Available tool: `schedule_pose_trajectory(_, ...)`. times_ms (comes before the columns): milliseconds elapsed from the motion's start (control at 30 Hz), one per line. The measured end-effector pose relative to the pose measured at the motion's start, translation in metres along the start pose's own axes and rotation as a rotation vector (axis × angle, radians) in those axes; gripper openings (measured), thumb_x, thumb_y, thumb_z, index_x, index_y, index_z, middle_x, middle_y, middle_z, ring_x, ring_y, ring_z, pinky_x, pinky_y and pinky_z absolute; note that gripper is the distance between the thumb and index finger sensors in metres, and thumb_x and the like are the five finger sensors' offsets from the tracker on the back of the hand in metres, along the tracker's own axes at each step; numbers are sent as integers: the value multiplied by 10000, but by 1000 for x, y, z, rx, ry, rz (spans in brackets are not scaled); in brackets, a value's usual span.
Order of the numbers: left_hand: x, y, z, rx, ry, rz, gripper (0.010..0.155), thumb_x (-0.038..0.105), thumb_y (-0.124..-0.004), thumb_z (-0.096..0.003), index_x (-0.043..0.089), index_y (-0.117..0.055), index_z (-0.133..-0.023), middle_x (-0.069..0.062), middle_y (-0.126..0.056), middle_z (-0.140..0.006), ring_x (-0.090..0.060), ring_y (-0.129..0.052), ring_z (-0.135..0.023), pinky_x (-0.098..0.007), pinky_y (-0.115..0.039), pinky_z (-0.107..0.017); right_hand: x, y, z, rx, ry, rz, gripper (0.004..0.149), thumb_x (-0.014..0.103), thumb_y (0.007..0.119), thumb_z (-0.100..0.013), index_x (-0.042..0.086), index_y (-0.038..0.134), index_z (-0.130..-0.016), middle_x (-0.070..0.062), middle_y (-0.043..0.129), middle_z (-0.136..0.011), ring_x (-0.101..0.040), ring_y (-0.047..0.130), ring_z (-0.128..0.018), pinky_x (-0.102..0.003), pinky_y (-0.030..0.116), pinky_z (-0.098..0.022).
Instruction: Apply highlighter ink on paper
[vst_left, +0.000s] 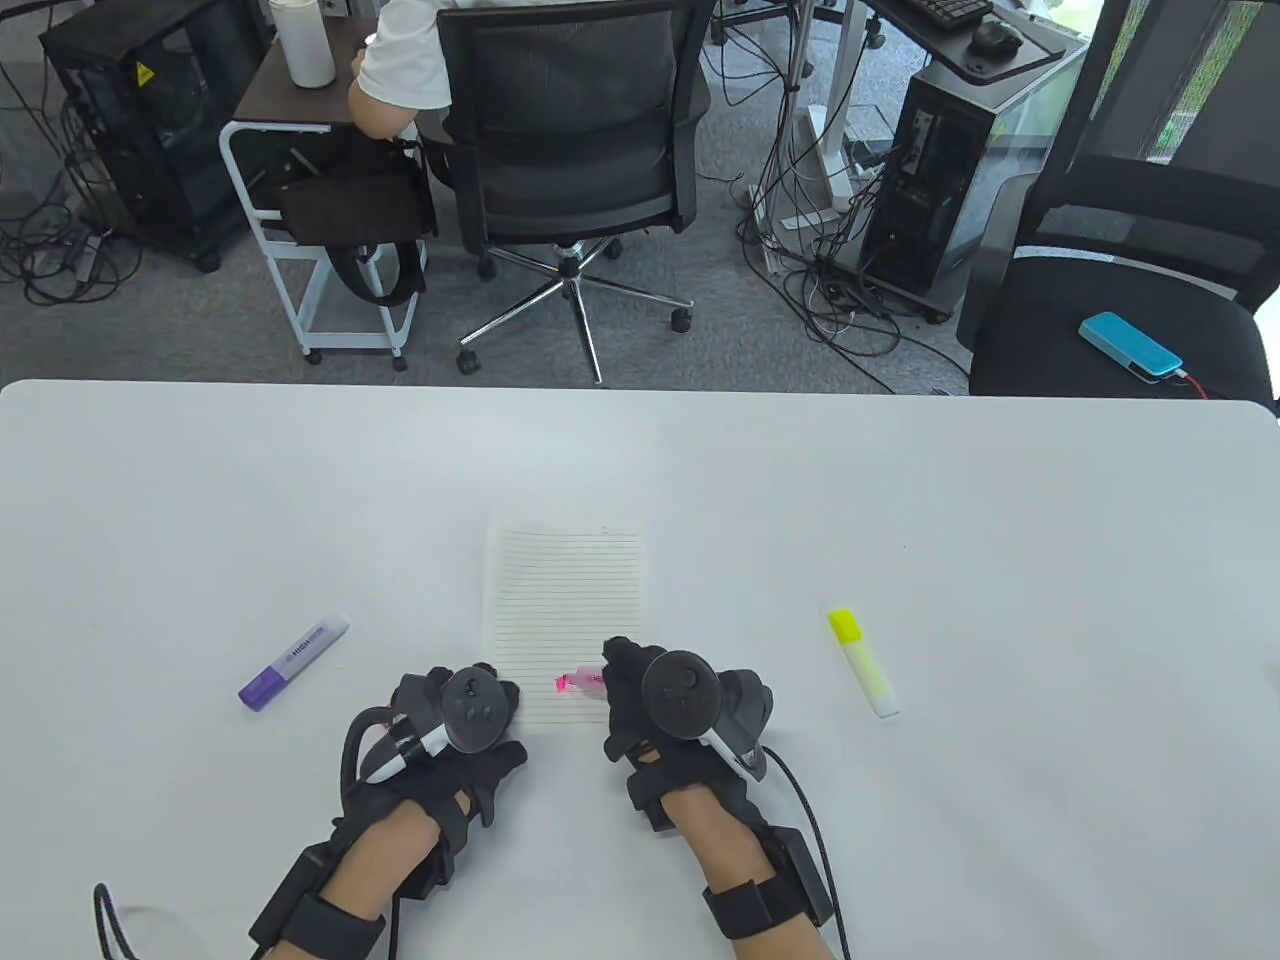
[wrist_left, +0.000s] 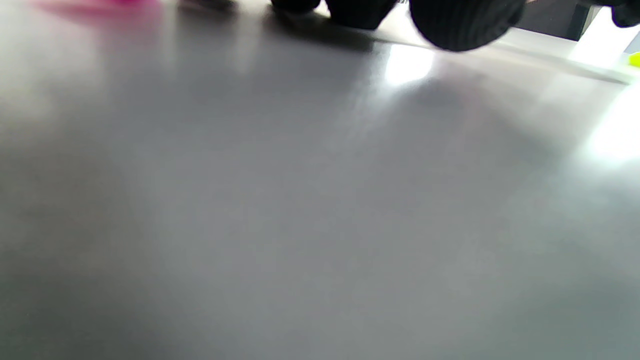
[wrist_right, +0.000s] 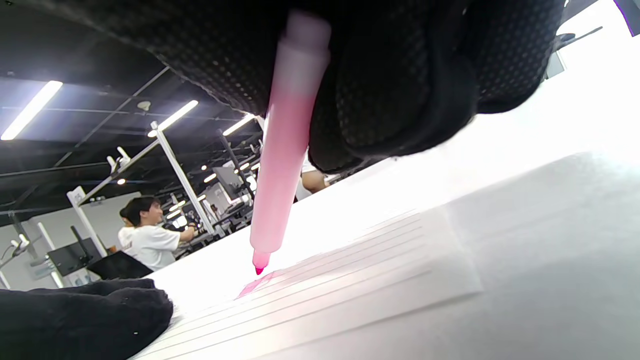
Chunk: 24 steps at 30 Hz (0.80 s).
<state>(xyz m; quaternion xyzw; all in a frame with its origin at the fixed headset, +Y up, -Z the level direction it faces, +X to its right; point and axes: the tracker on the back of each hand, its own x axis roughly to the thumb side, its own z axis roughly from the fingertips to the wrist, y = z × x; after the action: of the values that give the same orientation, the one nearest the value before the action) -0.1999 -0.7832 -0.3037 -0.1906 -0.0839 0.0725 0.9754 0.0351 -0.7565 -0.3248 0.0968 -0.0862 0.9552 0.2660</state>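
Right hand (vst_left: 665, 705) pinches pink highlighter (wrist_right: 282, 170), tip at paper (vst_left: 565, 600). Left hand (vst_left: 455, 715) rests on sheet's edge, finger pose unclear. Weak hold-down: sheet could skid, smearing stroke.

Pink highlighter (wrist_right: 282, 165), white lined paper (vst_left: 566, 600), purple highlighter (vst_left: 293, 662), yellow highlighter (vst_left: 863, 662), black-gloved hands.

The right hand (vst_left: 680, 715) hid most of the pink highlighter (vst_left: 580, 682). The left wrist view was blurry, and its top edge cut off the dark fingers (wrist_left: 465, 22). The print on the purple highlighter (vst_left: 293, 662) was too small to read.
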Motion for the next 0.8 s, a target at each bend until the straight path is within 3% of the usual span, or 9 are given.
schedule_pose_trajectory(133,0,0,0,0,0,0,685,556,-673,-475,307,-496,-1088,11,-383,-1186,-460,-371,-1088,-696,-294,-717,-1,-4,0,50,18,-18,360,296,856,-478,143,924,-797,-193,1016,-605,-365,983,-348,-621,767,-499)
schedule_pose_trajectory(333,0,0,0,0,0,0,683,556,-673,-475,306,-497,-1086,11,-384,-1186,-459,-372,-1088,-695,-296,-718,-1,-2,0,-1,11,-8,367,295,846,-485,151,907,-817,-191,1003,-632,-370,980,-370,-623,758,-506)
schedule_pose_trajectory(533,0,0,0,0,0,0,682,556,-673,-475,307,-498,-1086,10,-384,-1186,-460,-372,-1088,-695,-296,-717,-1,-6,0,54,19,-17,358,296,857,-477,141,927,-792,-193,1017,-598,-366,981,-342,-621,768,-498)
schedule_pose_trajectory(800,0,0,0,0,0,0,684,556,-673,-474,307,-498,-1087,9,-384,-1186,-460,-371,-1088,-696,-295,-717,-1,-2,0,18,10,20,365,295,843,-488,151,905,-817,-191,1003,-632,-368,980,-373,-621,761,-506)
